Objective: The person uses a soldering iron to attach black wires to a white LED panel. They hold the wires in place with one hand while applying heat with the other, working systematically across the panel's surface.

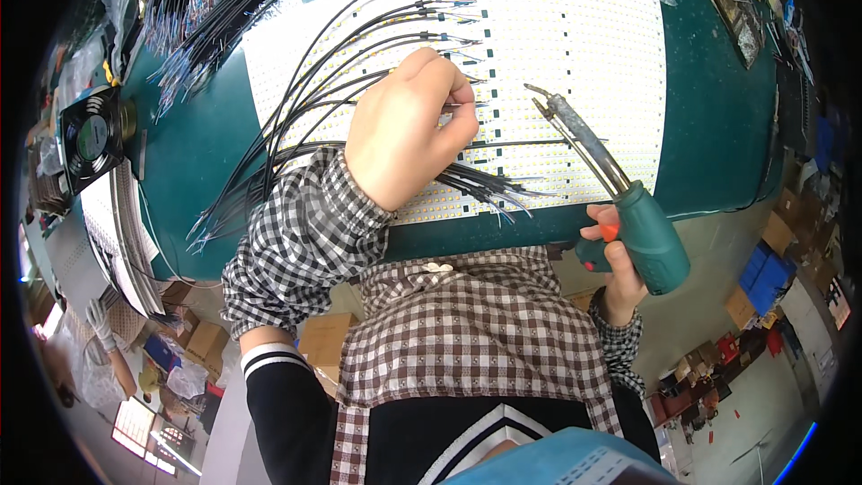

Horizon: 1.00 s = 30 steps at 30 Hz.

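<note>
My left hand (pixel 404 130) is over a white LED board (pixel 620 54), its thumb and index finger pinched on the end of a thin black cable. The tip is mostly hidden by the fingers. Several more black cables (pixel 310 58) fan across the board, their stripped ends along a row of dark pads. My right hand (pixel 621 286) grips a green soldering gun (pixel 654 242) with a red trigger. Its metal tip points up and left above the board, apart from my left hand. Below my left hand, a bundle of loose cable ends (pixel 485 184) rests on the board.
The board lies on a green table (pixel 718 117). Thick cable bundles (pixel 206 31) spread at the far left. A black fan (pixel 94 139) and stacked white strips (pixel 121 233) stand at left. A dirty tray (pixel 741 18) sits far right. A gloved hand of another person (pixel 101 323) shows lower left.
</note>
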Available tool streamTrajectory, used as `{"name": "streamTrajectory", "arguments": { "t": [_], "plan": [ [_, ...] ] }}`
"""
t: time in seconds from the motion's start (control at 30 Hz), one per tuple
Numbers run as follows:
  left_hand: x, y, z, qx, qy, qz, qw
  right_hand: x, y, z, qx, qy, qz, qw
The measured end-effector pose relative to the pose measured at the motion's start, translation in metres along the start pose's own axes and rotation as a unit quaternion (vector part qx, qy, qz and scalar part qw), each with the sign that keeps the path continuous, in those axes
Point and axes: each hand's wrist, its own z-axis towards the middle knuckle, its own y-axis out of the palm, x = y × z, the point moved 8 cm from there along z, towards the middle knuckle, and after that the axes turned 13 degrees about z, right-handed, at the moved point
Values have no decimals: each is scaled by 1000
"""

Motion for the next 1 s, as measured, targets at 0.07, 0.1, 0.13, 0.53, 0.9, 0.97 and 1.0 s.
{"name": "streamTrajectory", "arguments": {
  "t": [0.07,0.1,0.13,0.53,0.9,0.97,1.0],
  "plan": [
    [1,-1,0,14,10,5,1000,0,0,0,7,-9,7,1000],
    [2,-2,-1,22,16,8,1000,0,0,-1,10,-13,11,1000],
    [2,-2,-1,22,18,11,1000,1,0,-1,13,-5,12,1000],
    [1,-3,2,9,17,1,1000,6,1,-4,4,40,10,999],
    [1,-3,3,-11,15,4,1000,17,-7,-10,16,30,-5,999],
    [4,-4,3,3,32,36,999,12,-7,-8,-2,25,-48,999],
    [5,-4,3,10,40,53,998,11,-6,-7,-9,22,-56,998]
  ]
}}
